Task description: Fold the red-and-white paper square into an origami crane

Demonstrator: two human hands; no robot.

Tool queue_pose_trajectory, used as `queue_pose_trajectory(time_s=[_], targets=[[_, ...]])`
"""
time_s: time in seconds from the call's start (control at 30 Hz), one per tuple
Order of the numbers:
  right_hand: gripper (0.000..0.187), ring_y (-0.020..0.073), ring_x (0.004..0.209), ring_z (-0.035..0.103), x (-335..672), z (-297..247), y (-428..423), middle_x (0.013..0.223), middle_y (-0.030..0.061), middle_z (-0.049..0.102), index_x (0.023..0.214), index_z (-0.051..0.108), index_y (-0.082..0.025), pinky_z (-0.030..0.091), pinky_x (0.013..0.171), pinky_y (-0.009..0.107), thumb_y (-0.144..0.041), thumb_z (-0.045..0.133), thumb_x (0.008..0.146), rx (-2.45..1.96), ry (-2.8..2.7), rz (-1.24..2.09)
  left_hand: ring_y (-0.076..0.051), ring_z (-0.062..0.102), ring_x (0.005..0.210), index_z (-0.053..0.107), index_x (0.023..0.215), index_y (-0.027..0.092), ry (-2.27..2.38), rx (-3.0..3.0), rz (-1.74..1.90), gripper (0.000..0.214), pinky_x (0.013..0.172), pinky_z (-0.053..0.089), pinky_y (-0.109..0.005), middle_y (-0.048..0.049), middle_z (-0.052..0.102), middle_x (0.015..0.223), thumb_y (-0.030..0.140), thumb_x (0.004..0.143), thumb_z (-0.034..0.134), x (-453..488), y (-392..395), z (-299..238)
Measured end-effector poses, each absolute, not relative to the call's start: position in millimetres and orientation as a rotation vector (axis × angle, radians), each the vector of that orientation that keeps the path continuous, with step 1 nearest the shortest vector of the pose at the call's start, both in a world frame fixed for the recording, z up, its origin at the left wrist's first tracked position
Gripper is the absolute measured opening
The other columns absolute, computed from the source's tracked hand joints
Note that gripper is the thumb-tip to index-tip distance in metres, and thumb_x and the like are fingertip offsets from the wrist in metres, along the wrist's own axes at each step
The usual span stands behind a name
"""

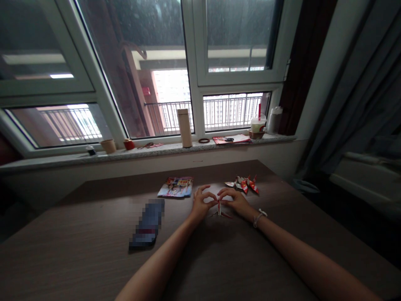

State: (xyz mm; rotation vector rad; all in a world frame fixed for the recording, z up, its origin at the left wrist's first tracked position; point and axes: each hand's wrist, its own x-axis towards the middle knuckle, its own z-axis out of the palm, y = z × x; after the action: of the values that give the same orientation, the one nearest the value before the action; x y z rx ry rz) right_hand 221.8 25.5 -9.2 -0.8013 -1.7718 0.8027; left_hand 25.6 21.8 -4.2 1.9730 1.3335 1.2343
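Both my hands meet near the middle of the dark wooden table [94, 246]. My left hand [200, 202] and my right hand [235, 200] each pinch a small folded piece of red and white paper [219, 207] that stands between the fingertips, touching the tabletop. Just beyond my right hand lie folded paper figures [243, 184] in the same red and white print. A beaded bracelet [259, 216] circles my right wrist.
A stack of printed paper sheets [176, 186] lies left of my hands, and a dark blurred flat object [148, 223] nearer the left. The windowsill [62, 157] holds a tall beige flask [184, 127], cups, scissors, a drink cup [257, 123]. Curtains hang on the right.
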Motion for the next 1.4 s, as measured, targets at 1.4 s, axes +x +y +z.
queue_pose_trajectory(time_s=[1.4], targets=[[0.035,0.0247,0.104,0.060,211.1,-17.5,23.0,0.107,0.0081,0.067,0.086,0.072,-0.021,0.048,0.090,0.039,-0.053,0.069,0.074,-1.035,-1.586,0.828,-0.026,0.050,0.121,0.078,0.075,0.028,1.495,1.892,1.305,0.002,0.109,0.033,-0.049,-0.0026,0.063,0.123,0.030,0.073,0.078,31.5,14.7,-9.2]])
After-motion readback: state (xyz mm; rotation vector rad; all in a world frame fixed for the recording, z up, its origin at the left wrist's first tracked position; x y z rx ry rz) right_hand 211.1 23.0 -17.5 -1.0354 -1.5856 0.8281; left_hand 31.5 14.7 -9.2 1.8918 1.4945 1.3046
